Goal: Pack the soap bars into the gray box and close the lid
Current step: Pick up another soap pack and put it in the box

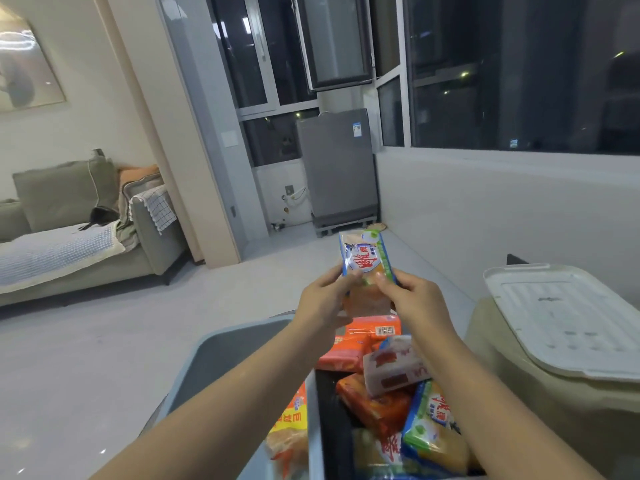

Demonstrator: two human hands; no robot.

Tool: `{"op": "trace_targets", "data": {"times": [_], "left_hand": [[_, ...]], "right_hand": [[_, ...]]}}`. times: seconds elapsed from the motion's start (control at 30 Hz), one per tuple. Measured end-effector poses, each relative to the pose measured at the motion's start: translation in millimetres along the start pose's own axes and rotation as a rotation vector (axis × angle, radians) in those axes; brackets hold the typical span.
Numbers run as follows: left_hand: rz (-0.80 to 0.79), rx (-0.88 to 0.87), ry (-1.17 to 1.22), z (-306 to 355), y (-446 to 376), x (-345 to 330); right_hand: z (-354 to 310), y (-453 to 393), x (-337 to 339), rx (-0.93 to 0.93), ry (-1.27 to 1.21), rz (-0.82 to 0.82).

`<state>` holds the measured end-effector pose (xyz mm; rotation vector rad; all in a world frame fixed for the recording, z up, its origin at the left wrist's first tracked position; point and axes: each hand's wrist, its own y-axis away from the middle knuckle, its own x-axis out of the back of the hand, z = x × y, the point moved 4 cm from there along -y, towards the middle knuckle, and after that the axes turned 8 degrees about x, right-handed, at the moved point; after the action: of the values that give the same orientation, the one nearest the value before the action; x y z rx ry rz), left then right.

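Forearms of mine reach up from the bottom edge, over soap bars heaped below them. My left hand and right hand meet in the air above the gray box, and both grips pinch one wrapped bar: thumbs on its face, fingers curled behind, left at the lower left corner, right at the lower right. The bar stands upright with a slight tilt, blue and white wrapper with red characters toward me, a green strip along its right side. A pale orange part shows between my hands below the print.

Under my wrists lie more bars: an orange pack with a barcode, a white one with red marks leaning on it, an orange-red one lower, a blue-green one by my right forearm. A yellow-orange pack sits under my left forearm. I cannot tell which of these lie inside the box and which beside it.

To the right stands a beige bin with a white lid resting on top. Farther off, a sofa sits on the left and a gray appliance stands by the dark windows.
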<state>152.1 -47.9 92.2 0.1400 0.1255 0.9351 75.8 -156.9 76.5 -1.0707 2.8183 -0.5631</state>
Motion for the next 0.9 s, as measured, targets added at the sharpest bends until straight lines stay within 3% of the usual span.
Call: {"op": "trace_targets", "data": {"times": [0.2, 0.47, 0.67, 0.9], "left_hand": [[0.062, -0.016, 0.136, 6.1, 46.7, 35.7], [-0.034, 0.004, -0.027, -1.9, 92.8, 85.5], [-0.018, 0.246, -0.082, -30.7, 111.8, 119.2], [-0.060, 0.436, -0.175, -56.7, 117.6, 133.6]], "right_hand": [[-44.4, 51.0, -16.2, 0.068, -0.054, -0.042], [-65.4, 108.2, -37.1, 0.098, -0.105, -0.225], [-63.6, 134.1, -48.9, 0.057, -0.062, -0.419], [-33.2, 140.8, -56.2, 0.034, 0.126, -0.480]]}}
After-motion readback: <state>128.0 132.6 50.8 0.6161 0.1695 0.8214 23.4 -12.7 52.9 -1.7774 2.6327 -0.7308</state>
